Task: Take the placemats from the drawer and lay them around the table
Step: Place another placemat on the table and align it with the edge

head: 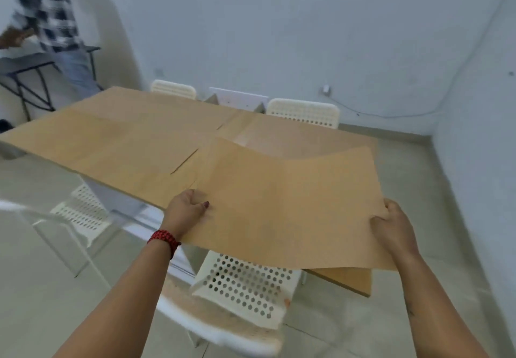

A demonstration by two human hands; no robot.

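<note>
- The left hand (185, 209) grips the left edge of a tan placemat (287, 207), thumb on top and fingers curled under the sheet; a red braided band (164, 239) sits on that wrist.
- The right hand (391, 225) pinches the same placemat at its right edge, thumb on top, the rest of the fingers hidden beneath.
- The placemat is held between the two hands above the near right corner of the wooden bench (134, 134); its far edge sags in the middle and appears to touch or nearly touch the benchtop, while its near edge overhangs the bench edge.
- The sheet is almost the same colour as the benchtop, so it is hard to say whether more than one sheet is in the grasp.
- Thin dark lines on the benchtop to the left of the held sheet look like edges of other flat tan placemats (117, 148) lying there; their number cannot be told.
- A white perforated chair (245, 282) stands just below the held placemat, pushed near the bench edge.
- A second white perforated chair (83, 212) stands at the left near side, blurred.
- Two more white chair backs (304, 112) show at the far side of the bench, against the pale wall.
- At upper left, another person in a checked shirt (47, 5) stands beside a dark metal-framed side table (33, 78), blurred.
</note>
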